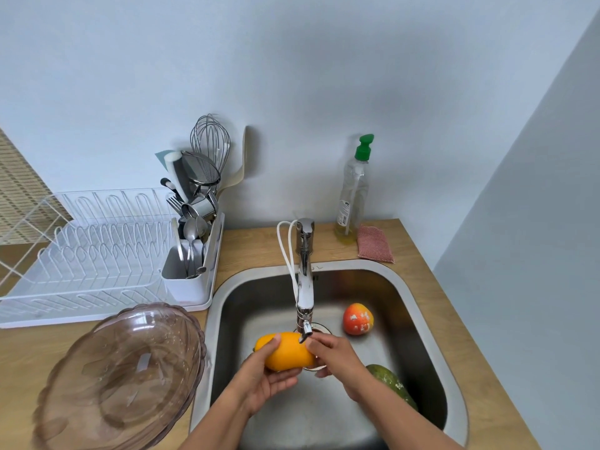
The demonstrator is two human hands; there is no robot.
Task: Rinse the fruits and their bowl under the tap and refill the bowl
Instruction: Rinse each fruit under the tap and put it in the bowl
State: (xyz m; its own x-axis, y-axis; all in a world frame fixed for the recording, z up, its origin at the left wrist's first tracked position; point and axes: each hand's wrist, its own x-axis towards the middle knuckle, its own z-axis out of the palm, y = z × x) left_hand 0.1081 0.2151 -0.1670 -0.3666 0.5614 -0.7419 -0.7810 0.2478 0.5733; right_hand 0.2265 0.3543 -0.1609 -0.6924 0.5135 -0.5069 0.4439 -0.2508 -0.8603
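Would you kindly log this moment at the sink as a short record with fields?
left hand: left hand cups the yellow fruit from below
right hand: right hand on the fruit's right end
tap: spout just above the fruit; running water not discernible
sink: sink holds a red-orange fruit and a green fruit
bowl: clear bowl on the counter to the left, empty

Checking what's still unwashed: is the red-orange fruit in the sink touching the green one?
Apart. The head view shows bare steel sink floor between the red-orange fruit near the drain and the green fruit by the right forearm.
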